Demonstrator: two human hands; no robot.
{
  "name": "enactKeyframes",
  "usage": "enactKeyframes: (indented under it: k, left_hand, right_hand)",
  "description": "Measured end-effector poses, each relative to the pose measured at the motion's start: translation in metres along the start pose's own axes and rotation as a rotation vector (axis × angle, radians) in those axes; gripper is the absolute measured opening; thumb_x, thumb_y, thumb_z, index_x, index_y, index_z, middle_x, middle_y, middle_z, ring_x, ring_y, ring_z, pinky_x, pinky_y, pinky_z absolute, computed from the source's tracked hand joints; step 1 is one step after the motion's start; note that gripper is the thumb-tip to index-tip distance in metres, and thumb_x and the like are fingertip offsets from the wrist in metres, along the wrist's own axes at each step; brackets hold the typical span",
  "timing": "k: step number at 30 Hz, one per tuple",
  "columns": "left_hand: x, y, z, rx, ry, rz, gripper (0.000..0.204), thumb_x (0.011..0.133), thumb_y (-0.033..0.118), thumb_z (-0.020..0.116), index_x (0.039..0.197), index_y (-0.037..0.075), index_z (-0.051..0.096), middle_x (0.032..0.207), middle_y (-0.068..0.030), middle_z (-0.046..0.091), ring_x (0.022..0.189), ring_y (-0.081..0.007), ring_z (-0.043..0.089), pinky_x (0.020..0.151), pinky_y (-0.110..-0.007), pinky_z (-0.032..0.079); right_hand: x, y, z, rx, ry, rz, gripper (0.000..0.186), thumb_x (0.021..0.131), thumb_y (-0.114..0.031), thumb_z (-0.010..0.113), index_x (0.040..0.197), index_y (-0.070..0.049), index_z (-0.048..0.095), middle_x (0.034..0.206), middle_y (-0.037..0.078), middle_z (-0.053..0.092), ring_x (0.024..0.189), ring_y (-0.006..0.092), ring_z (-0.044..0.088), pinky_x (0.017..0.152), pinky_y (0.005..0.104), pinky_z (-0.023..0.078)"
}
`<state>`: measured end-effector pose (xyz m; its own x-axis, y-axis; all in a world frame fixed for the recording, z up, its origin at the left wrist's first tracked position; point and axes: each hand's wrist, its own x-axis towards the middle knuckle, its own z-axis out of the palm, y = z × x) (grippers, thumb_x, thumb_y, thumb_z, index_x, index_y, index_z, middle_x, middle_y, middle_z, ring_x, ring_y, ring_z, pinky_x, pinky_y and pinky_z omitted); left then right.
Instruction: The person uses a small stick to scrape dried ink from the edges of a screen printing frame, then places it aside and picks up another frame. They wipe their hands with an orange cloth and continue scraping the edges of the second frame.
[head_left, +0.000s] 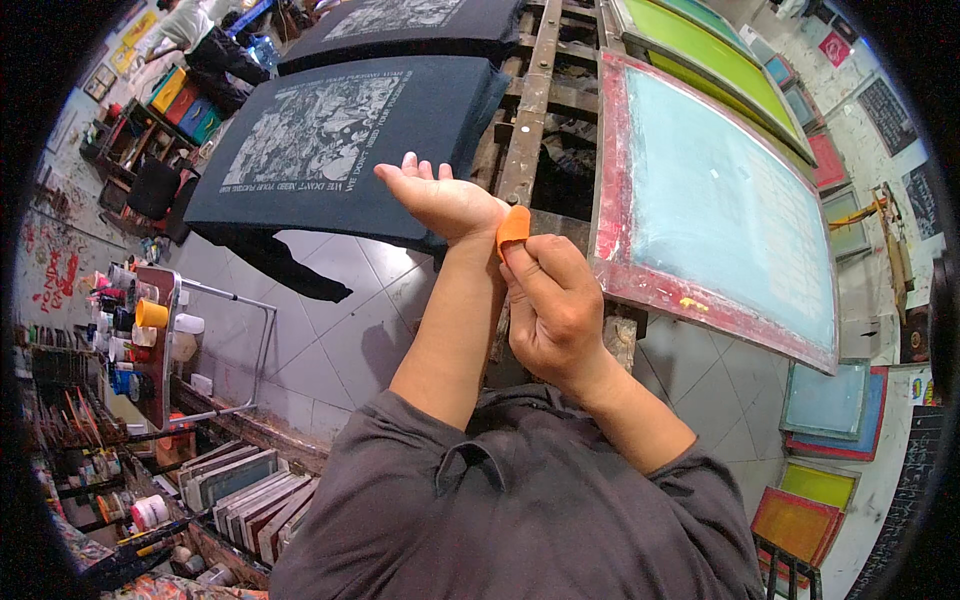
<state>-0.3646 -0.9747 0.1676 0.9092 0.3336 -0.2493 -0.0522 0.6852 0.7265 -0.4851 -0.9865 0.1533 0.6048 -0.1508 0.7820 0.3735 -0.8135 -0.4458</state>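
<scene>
My left hand point(437, 197) is palm up with its fingers stretched out, holding nothing. My right hand point(557, 300) pinches an orange strip point(514, 227) at my left wrist. The strip is curved like a wristband; whether it goes all the way round the wrist is hidden. Just beyond my left hand, a dark printed T-shirt point(400, 213) lies stretched over a board, its pale graphic facing up and one sleeve hanging down. To the right of my right hand lies a screen-printing frame point(720, 210) with pale blue mesh and a red-stained border.
A second dark printed shirt point(400, 25) lies farther off, and a yellow-green screen point(710, 60) beyond the blue one. A worn beam point(528, 110) runs between. Shelves at left hold ink containers point(150, 314) and stacked frames point(235, 490). Screens point(828, 400) lean at right. A person point(200, 45) stands far left.
</scene>
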Motion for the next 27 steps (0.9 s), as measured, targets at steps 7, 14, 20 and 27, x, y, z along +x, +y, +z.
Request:
enactKeyframes:
  k: [7,14,20,27]
  left_hand:
    - [0.004,-0.005,-0.003,0.01,-0.013,0.067,0.073,0.096,0.053,0.02,0.134,-0.008,0.029,0.137,-0.0232,0.033,0.13,-0.0297,0.032,0.109,-0.039,0.025]
    - [0.014,-0.011,-0.008,0.012,-0.062,0.094,0.074,0.095,0.055,0.02,0.134,-0.008,0.029,0.137,-0.0223,0.032,0.13,-0.0285,0.031,0.11,-0.039,0.024]
    - [0.011,-0.005,-0.006,0.035,-0.088,0.079,0.078,0.094,0.058,0.023,0.133,-0.008,0.03,0.137,-0.0216,0.033,0.131,-0.0304,0.03,0.11,-0.039,0.022]
    - [0.014,0.018,-0.009,-0.003,-0.393,-0.364,0.071,0.092,0.054,0.029,0.129,-0.005,0.039,0.136,-0.0197,0.038,0.128,-0.0327,0.035,0.106,-0.039,0.028]
  right_hand:
    - [-0.004,0.001,0.0,0.002,-0.04,0.026,0.019,0.075,0.008,0.06,0.094,0.01,0.06,0.083,0.018,0.055,0.073,0.0318,0.056,0.065,0.0355,0.046]
    - [-0.008,0.003,0.004,0.025,-0.026,-0.005,0.023,0.072,0.008,0.061,0.095,0.009,0.06,0.084,0.017,0.056,0.073,0.0321,0.056,0.065,0.0368,0.046]
    - [-0.015,0.004,0.002,0.076,-0.055,0.027,0.021,0.076,0.006,0.061,0.096,0.006,0.061,0.085,0.016,0.056,0.072,0.0286,0.057,0.064,0.0342,0.047]
    - [-0.014,0.023,-0.041,0.901,-0.045,0.739,0.02,0.092,-0.009,0.054,0.102,0.005,0.062,0.083,0.002,0.057,0.071,0.0093,0.051,0.063,0.0216,0.041]
